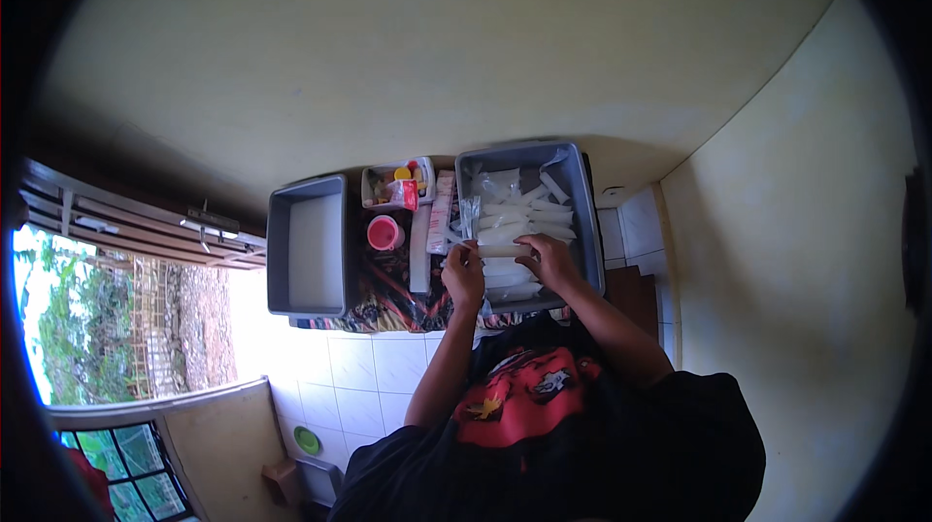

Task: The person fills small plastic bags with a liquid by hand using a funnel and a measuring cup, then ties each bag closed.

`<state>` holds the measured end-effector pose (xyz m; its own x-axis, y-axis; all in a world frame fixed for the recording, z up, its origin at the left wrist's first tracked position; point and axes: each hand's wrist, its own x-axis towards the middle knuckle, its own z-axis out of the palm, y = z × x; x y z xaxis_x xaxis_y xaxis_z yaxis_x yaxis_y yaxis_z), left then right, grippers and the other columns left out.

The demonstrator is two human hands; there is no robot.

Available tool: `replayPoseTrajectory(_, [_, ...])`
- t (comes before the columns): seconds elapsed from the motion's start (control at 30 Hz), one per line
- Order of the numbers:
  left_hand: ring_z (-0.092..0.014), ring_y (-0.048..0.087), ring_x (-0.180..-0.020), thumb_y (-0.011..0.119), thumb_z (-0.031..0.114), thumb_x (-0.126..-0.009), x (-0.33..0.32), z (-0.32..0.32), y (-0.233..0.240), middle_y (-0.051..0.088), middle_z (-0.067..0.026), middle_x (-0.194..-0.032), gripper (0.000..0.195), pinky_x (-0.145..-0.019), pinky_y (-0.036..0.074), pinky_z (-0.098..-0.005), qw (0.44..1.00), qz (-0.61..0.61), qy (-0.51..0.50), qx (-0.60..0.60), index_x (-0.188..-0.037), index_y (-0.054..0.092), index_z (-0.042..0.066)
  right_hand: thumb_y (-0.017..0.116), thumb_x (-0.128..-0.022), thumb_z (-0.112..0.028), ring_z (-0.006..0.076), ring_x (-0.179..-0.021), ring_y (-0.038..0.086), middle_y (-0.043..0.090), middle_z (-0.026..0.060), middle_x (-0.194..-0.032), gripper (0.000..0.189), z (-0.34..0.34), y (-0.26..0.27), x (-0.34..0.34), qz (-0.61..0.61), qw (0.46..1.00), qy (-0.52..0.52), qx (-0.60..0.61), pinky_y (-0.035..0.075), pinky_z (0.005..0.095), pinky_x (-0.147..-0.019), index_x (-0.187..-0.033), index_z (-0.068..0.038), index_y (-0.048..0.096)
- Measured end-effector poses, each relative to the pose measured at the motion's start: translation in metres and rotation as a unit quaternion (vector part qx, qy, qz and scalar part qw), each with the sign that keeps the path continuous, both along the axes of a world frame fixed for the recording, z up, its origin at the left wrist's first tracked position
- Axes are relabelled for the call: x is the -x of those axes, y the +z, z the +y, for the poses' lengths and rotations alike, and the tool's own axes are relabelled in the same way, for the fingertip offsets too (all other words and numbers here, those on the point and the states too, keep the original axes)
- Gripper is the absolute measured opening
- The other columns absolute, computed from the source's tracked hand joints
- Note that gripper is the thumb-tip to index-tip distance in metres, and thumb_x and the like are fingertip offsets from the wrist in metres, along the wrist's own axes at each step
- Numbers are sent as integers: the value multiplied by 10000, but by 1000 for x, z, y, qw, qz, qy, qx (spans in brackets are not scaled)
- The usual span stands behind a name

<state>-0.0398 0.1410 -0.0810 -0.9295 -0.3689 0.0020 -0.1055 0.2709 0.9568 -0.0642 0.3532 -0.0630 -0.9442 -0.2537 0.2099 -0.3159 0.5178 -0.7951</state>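
Both my hands hold a filled clear plastic tube bag (501, 251) level above the right grey plastic tub (591, 260). My left hand (464, 276) pinches its left end, and my right hand (547, 261) grips the right end. Beneath, several similar whitish filled bags (512, 279) lie side by side in the tub. Loose clear plastic film (471, 212) rests over the tub's left rim. Just left of the tub lie a pink-and-white printed packet (440, 212) and a long whitish strip (420, 252).
Another grey tub (317, 252), with a pale bottom or contents, stands at the left. Between the tubs are a pink cup (385, 233) and a small white basket (369, 190) of small items on a patterned cloth (393, 296). A wall rises behind; an open doorway is left.
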Motion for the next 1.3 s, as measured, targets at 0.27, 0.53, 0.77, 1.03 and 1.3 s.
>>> replayPoseTrajectory(0.27, [-387,675,-1079,628,-44,-839,-17,6,-1,736,-168,-1123,283,-954,535,-486,937,118,-120,307,-1091,745,14,875,-819,-178,316,-932,725,707,126,-1092,334,6,-37,-1,30,999,29,-28,586,399,-800,-1129,-93,785])
replayPoseTrajectory(0.53, [-343,644,-1187,727,50,-845,-21,3,-3,741,-123,-1192,290,-1031,485,-479,934,81,-109,329,-1135,744,39,890,-812,-232,322,-931,715,697,126,-1083,403,4,-31,-1,18,997,39,-63,585,408,-827,-1176,-98,781])
replayPoseTrajectory(0.77, [-339,646,-1181,770,145,-896,-16,-17,8,739,-126,-1192,357,-1026,477,-473,941,109,-97,306,-1234,713,45,905,-799,-267,326,-1021,695,696,129,-1147,493,-4,-11,-4,36,993,16,-115,573,417,-875,-1224,-75,745])
replayPoseTrajectory(1.03, [-351,661,-1147,759,106,-908,-9,-74,33,734,-151,-1230,413,-1009,504,-462,948,141,-102,265,-1307,683,29,828,-866,-148,316,-1031,679,706,128,-1141,322,-72,34,-10,113,987,-84,-71,561,406,-865,-1170,-82,744])
replayPoseTrajectory(1.3, [-376,668,-1151,708,44,-916,-6,-167,25,740,-168,-1209,272,-1019,525,-460,954,146,-119,232,-1185,727,5,752,-895,-57,277,-833,716,708,119,-995,165,-190,53,-19,78,996,0,47,575,376,-744,-1059,-50,735])
